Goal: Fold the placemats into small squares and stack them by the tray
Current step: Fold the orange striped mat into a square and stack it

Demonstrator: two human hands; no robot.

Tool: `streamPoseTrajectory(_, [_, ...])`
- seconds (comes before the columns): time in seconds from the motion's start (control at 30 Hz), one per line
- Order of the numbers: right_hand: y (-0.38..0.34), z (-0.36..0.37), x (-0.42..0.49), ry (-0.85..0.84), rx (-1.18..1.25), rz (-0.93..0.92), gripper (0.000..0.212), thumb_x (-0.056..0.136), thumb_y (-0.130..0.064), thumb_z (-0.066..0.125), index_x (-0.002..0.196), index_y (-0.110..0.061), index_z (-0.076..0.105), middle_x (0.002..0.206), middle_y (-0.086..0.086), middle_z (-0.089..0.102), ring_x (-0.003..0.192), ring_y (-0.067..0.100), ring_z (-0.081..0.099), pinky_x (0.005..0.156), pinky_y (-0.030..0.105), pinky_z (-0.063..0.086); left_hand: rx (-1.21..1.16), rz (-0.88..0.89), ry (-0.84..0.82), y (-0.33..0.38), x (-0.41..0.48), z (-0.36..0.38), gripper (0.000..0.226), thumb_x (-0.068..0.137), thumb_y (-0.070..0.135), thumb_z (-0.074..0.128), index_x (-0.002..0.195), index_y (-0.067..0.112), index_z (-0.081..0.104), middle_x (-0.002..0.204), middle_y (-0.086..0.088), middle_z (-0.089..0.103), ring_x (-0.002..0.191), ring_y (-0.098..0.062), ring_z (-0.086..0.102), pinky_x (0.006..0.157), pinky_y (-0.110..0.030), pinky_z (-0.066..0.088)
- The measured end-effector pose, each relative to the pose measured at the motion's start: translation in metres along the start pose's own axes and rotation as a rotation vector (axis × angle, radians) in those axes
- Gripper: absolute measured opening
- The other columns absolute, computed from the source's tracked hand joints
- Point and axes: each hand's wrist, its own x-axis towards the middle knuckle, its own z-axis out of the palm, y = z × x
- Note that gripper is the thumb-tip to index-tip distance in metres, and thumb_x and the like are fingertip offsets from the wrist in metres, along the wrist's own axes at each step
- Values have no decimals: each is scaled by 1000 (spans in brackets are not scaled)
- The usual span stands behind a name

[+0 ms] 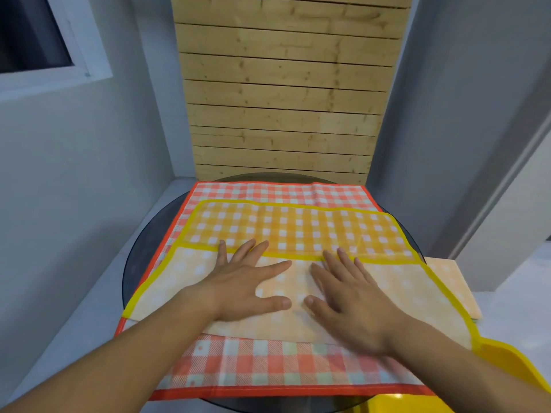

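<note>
Person is leaning over the round dark table (134, 263), both hands lying at the table's middle. Left hand (247, 281) is lying flat, fingers spread, palm down, gripping nothing. Right hand (351, 302) is doing the same just beside it, thumbs nearly meeting, also released and flat.

Both are pressing on the yellow placemat (298, 228), which is sitting at the table's middle on top of a red placemat (268, 371). The red one is spreading wider and overhanging the table's near edge. The yellow mat's near half is lying turned over away from the person, so the pale flap (396, 287) is showing its underside, with its yellow border running across the checked half. Fingertips are reaching that border, the left ones crossing it.

Likely reason for the flat palms: they are holding the flap down and smoothing the crease so the first fold is not springing open. Judging by this, the yellow mat is only at half-fold, more folds needed for a small square, and the red mat is not yet started.

At the table's right edge a pale orange folded piece (453, 281) is lying partly under the flap's corner, probably a finished mat starting the stack. At the table's near right a yellow tray (512, 371) is poking in, mostly out of view. A wooden slat panel (283, 99) is standing behind the table's far edge.
</note>
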Motion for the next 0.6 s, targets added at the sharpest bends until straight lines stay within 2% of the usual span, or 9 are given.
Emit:
streamPoseTrajectory(0.1, [-18, 11, -7, -51, 29, 10, 75, 93, -72, 11, 156, -36, -8, 161, -5, -24, 144, 19, -32, 116, 37, -19, 11, 2, 3, 0, 0, 0, 79, 77, 94, 25, 147, 69, -1, 167, 10, -21, 149, -13, -32, 115, -64, -20])
streamPoseTrajectory(0.23, [-18, 25, -7, -7, -58, 3, 79, 89, -79, 7, 154, -39, -15, 160, -7, -29, 142, 18, -36, 114, 37, -23, 7, -2, 14, 1, 0, -1, 77, 81, 91, 28, 149, 67, 1, 167, 10, -19, 150, -13, -29, 115, -64, -20])
streamPoseTrajectory(0.37, [-17, 22, -9, -32, -63, -8, 86, 83, -87, 7, 152, -42, -16, 157, -10, -32, 142, 17, -36, 117, 39, -20, 11, 0, 20, 1, 0, -1, 77, 83, 89, 29, 151, 64, 2, 168, 9, -19, 151, -14, -28, 115, -64, -19])
streamPoseTrajectory(0.6, [-17, 15, -3, -48, -116, -19, 89, 82, -87, 9, 153, -40, -15, 159, -8, -29, 144, 17, -33, 118, 40, -18, -10, -23, 72, 0, -3, 0, 77, 88, 83, 28, 156, 54, 6, 168, 9, -15, 151, -11, -26, 117, -63, -18])
